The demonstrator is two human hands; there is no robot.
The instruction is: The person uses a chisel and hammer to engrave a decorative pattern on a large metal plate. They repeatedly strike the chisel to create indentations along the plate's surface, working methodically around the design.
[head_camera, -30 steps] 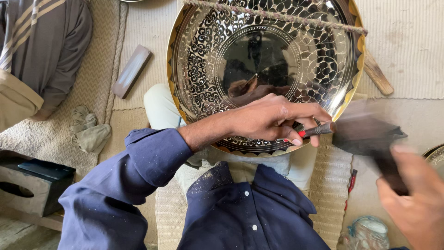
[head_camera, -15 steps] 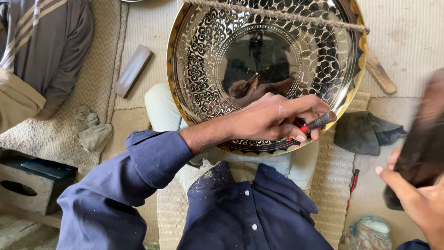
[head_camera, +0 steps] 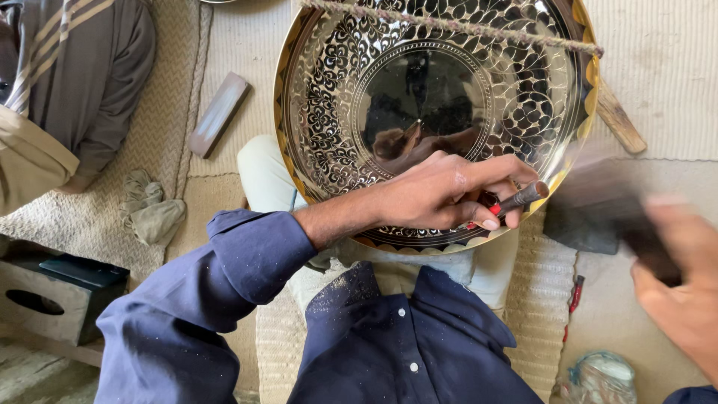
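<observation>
- Since the earlier frame the right hand (head_camera: 684, 292) is swinging back in from the right edge, bringing the dark, motion-blurred hammer (head_camera: 609, 213) down close to the butt of the chisel (head_camera: 516, 202); the two are not yet touching.
- The right hand is closed around the hammer's handle, though blur is hiding the fingers.
- The left hand (head_camera: 441, 194) is staying put, pinching the red-banded chisel between thumb and fingers, its tip pressing on the lower right rim of the engraved brass tray (head_camera: 329, 112).
- The tray is leaning tilted across the person's lap, a rope (head_camera: 449, 26) running across its upper part.
- A flat grey bar (head_camera: 218, 114) is lying on the woven mat (head_camera: 149, 202) to the left, with a crumpled cloth (head_camera: 153, 209) below it.
</observation>
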